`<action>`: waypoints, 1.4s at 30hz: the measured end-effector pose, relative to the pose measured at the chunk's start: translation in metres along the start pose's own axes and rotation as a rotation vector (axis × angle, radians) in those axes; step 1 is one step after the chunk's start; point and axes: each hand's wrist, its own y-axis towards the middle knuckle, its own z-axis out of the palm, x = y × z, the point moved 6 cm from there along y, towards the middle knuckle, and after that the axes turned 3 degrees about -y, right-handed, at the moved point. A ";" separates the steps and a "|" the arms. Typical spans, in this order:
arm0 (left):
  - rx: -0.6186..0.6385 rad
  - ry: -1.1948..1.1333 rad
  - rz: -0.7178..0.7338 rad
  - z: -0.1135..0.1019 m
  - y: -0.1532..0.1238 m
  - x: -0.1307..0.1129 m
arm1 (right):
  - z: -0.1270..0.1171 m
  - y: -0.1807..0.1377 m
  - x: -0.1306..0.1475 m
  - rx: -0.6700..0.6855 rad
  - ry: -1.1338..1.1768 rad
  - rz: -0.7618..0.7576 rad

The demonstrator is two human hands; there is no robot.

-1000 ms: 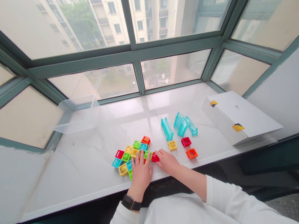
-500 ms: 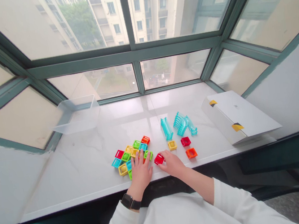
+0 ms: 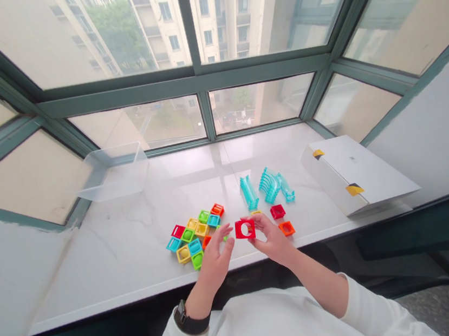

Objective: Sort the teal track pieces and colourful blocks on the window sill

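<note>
My right hand [image 3: 272, 238] holds a red square frame piece [image 3: 244, 229] upright in the air, pinched at its right side. My left hand [image 3: 216, 259] hovers just left of it with its fingers spread and holds nothing. Below and to the left, a cluster of coloured square pieces [image 3: 195, 233] lies flat on the white sill [image 3: 135, 244]. A red square [image 3: 278, 211] and an orange square [image 3: 286, 228] lie loose to the right of my right hand. A yellow square is mostly hidden behind my fingers.
Several turquoise ribbed track pieces [image 3: 267, 186] stand behind the loose squares. A white cardboard box [image 3: 356, 173] lies at the right. An empty clear plastic tub [image 3: 114, 170] sits at the back left near the window frame [image 3: 205, 110].
My right hand has pulled the red square off the cluster's right edge and lifted it upright. My left hand has risen off the cluster and opened beside it.
</note>
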 end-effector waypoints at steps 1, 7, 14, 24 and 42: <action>0.017 -0.122 -0.037 0.003 0.000 -0.004 | 0.002 0.000 0.006 0.007 -0.022 -0.018; -0.015 -0.529 -0.180 0.010 0.000 -0.018 | 0.007 -0.003 0.028 -0.009 -0.117 -0.121; -0.068 -0.658 -0.264 0.012 -0.006 -0.025 | 0.006 -0.004 0.030 -0.021 -0.154 -0.143; -0.151 -0.600 -0.203 0.003 -0.001 -0.015 | 0.011 -0.002 0.014 0.077 0.081 0.072; -0.088 -0.220 -0.051 0.012 -0.007 -0.042 | 0.002 0.005 0.016 -0.101 -0.247 0.080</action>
